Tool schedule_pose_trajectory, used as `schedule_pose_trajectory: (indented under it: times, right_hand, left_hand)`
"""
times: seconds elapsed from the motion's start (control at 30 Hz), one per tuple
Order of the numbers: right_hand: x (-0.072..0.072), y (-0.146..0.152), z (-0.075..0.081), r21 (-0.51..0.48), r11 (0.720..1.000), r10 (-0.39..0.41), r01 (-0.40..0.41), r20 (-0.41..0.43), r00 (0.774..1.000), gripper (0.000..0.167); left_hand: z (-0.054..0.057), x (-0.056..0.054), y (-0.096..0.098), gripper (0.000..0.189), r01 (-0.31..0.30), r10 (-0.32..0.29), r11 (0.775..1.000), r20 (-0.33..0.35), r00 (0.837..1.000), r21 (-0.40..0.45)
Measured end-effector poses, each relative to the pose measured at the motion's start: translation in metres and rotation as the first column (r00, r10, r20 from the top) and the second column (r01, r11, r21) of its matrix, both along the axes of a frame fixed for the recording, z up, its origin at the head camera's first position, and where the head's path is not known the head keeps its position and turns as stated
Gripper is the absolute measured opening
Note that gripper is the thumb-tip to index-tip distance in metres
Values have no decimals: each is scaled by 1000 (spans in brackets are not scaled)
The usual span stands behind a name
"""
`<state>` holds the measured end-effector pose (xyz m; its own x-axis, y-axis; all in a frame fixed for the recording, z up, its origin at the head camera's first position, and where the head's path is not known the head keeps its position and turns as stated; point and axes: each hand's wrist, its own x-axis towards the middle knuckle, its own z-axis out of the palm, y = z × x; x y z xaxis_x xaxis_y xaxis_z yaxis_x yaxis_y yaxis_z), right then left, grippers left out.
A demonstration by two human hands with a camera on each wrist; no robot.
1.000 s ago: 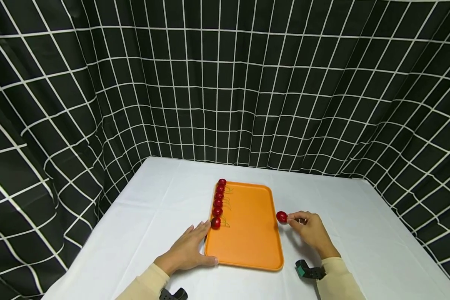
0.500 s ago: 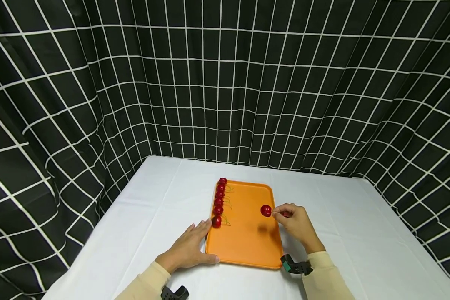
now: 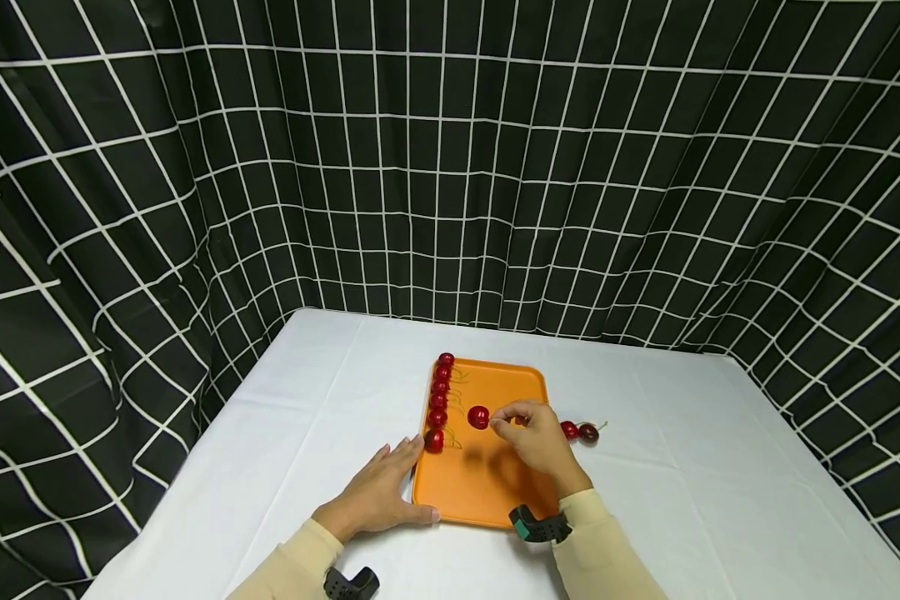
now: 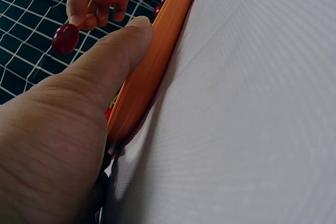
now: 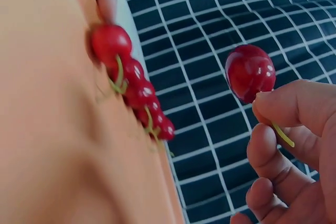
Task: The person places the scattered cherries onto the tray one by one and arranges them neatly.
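Note:
An orange tray (image 3: 457, 487) lies on the white cloth. Along its left side runs a row of several red cherries (image 3: 437, 418), stems pointing inward. My left hand (image 3: 375, 497) rests at the tray's near left corner, fingers straight, fingertips by the nearest cherry (image 3: 434, 441) of the row and thumb along the near rim. My right hand (image 3: 537, 443) is above the tray and pinches a single cherry (image 3: 478, 417) by its stem between thumb and forefinger. That cherry hangs over the tray, its shadow below; the right wrist view shows the green stem (image 5: 283, 136) passing between the fingers.
Two more cherries (image 3: 579, 432), one darker, lie on the cloth (image 3: 690, 467) right of the tray, partly behind my right hand. Black curtain (image 3: 405, 167) with a white grid surrounds the table's back and sides.
My right hand has carried the cherry leftward from beside the tray's right edge to over its middle, uncovering the cherries on the cloth. My left hand has stayed in place.

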<state>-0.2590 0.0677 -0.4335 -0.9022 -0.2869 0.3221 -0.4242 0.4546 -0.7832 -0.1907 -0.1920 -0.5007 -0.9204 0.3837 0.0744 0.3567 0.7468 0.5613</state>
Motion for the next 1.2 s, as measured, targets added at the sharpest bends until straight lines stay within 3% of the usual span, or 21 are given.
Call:
schedule_pose_trajectory:
  times: [0.43, 1.2]
  right_hand:
    - [9, -39, -18, 43, 999, 21, -20, -7, 1000, 12]
    - [13, -51, -36, 215, 975, 45, -58, 64, 997, 8]
  left_hand:
    - [-1, 0, 0, 116, 6, -6, 1000, -10, 1000, -4]
    - [-2, -3, 0, 117, 4, -4, 1000, -3, 1000, -4]
